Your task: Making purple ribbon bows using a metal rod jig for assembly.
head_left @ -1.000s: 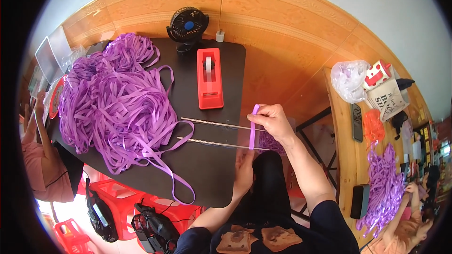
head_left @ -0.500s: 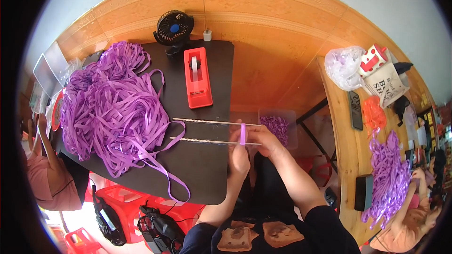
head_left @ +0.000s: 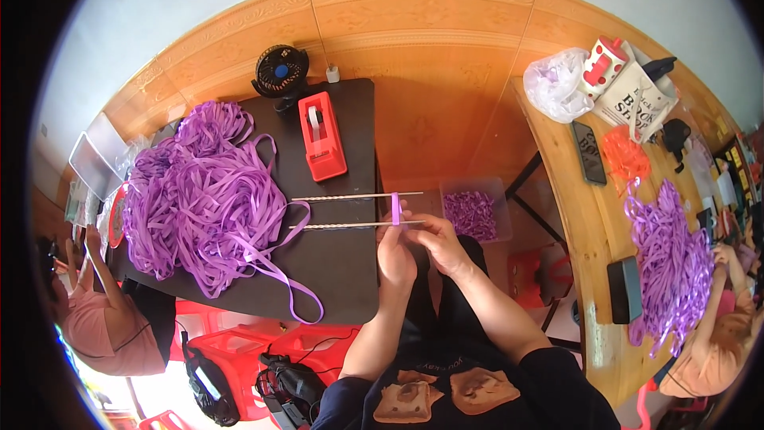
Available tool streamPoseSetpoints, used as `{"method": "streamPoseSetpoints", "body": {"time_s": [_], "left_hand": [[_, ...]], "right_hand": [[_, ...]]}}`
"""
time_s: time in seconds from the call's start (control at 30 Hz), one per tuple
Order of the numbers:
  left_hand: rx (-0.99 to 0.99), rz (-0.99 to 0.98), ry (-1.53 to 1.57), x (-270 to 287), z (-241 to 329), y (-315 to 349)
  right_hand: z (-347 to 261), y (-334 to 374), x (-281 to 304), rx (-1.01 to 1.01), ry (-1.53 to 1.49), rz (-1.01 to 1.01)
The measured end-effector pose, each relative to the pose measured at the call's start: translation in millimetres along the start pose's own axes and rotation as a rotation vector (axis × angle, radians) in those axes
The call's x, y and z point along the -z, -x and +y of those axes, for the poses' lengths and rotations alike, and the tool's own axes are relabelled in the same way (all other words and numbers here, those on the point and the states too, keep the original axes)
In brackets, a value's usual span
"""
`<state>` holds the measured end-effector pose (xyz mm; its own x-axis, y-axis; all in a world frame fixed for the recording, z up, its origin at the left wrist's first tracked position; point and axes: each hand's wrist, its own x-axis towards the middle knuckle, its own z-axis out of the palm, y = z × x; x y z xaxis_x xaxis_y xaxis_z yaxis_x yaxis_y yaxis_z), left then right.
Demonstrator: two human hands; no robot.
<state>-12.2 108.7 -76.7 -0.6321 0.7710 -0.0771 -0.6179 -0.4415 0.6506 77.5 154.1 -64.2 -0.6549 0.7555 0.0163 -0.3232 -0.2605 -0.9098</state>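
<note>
Two thin metal rods (head_left: 342, 196), twisted at their left ends, reach side by side past the right edge of the black table. A band of purple ribbon (head_left: 395, 209) is wrapped round both, spanning the gap. My left hand (head_left: 395, 261) is closed at the nearer rod, thumb and fingers pinching the ribbon's lower end. Beside it, my right hand (head_left: 442, 247) has its fingers pressed together by that rod's free tip; what they pinch is too small to make out. A big heap of loose purple ribbon (head_left: 203, 191) covers the table's left half, one loop trailing toward the rods.
A red tape dispenser (head_left: 324, 139) and a small black fan (head_left: 281, 72) stand on the black table (head_left: 338, 275). Below the rods' right side sits a clear bin (head_left: 501, 215) of purple pieces. On the wooden table (head_left: 557, 159) are a phone, bags and more ribbon. People work at both sides.
My right hand has come down from between the rods to the nearer rod, close to my left hand. The band stays round both rods. The whole view has shifted slightly.
</note>
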Motion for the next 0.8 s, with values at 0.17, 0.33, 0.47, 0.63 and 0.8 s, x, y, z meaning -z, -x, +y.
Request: {"method": "streamPoseSetpoints", "body": {"time_s": [0.17,0.33,0.47,0.63,0.8], "left_hand": [[0.069,0.021,0.025,-4.8,6.1,4.9],[0.077,-0.003,0.025,2.3,3.8,2.4],[0.124,0.016,0.031,5.2,5.0,2.5],[0.224,0.012,0.055,3.6,9.0,2.8],[0.109,-0.042,0.011,-3.4,9.8,10.9]], "right_hand": [[3.2,1.0,1.8,-0.131,-0.066,0.008],[16.8,3.1,0.2,-0.092,-0.058,0.031],[5.8,5.4,-8.7,-0.107,-0.039,0.056],[3.2,3.3,-10.1,-0.100,-0.035,0.070],[10.2,4.7,-14.1,0.023,0.049,0.042]]}}
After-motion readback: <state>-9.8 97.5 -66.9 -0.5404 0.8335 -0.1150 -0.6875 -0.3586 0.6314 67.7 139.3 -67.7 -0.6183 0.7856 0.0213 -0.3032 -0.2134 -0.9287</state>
